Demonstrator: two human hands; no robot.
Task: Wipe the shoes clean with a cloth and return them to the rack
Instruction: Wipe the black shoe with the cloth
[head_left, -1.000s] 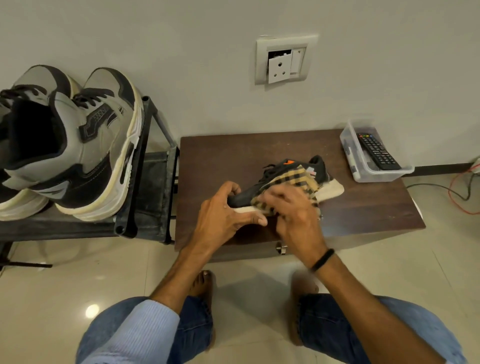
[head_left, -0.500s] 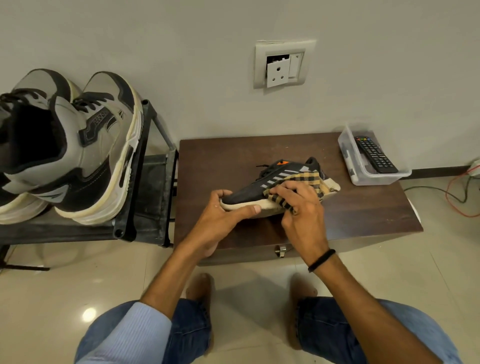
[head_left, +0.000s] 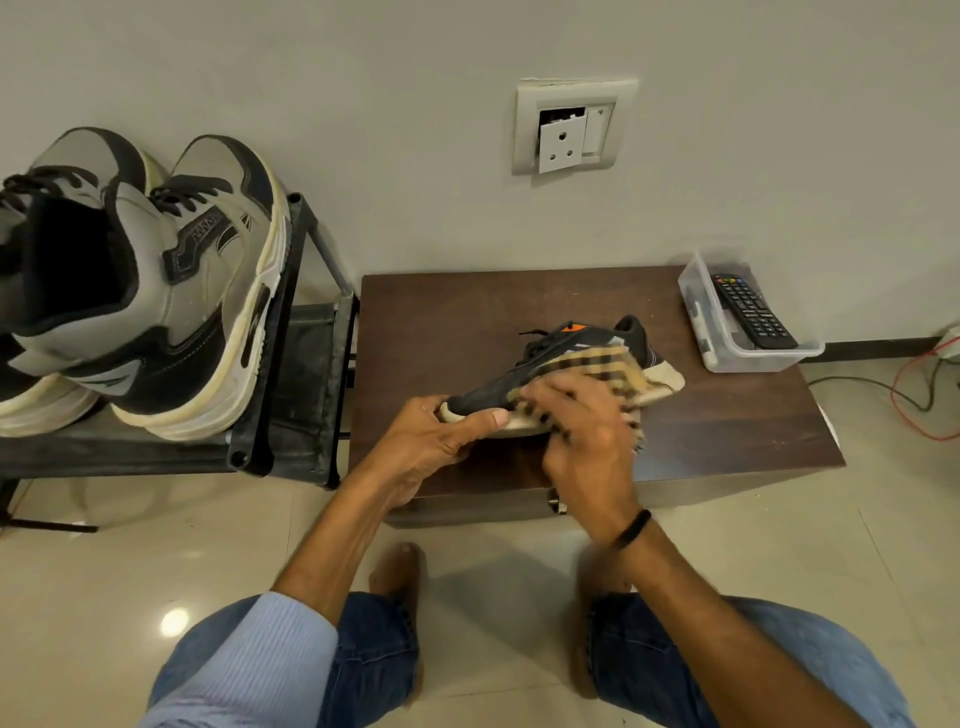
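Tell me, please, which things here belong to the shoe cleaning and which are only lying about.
For the job: black shoe, gripped by the left hand; checked cloth, held on it by the right hand; grey shoes on the rack; wooden table underneath.
Lying about: remote in a clear box; wall socket.

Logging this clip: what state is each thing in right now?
black shoe: toe gripped by the left hand, over the table.
checked cloth: draped over the shoe's side, pressed on by the right hand.
grey sneakers: upright on the rack, laced.
remote: lying in the clear tub.
wall socket: insert loose, tilted in its plate.
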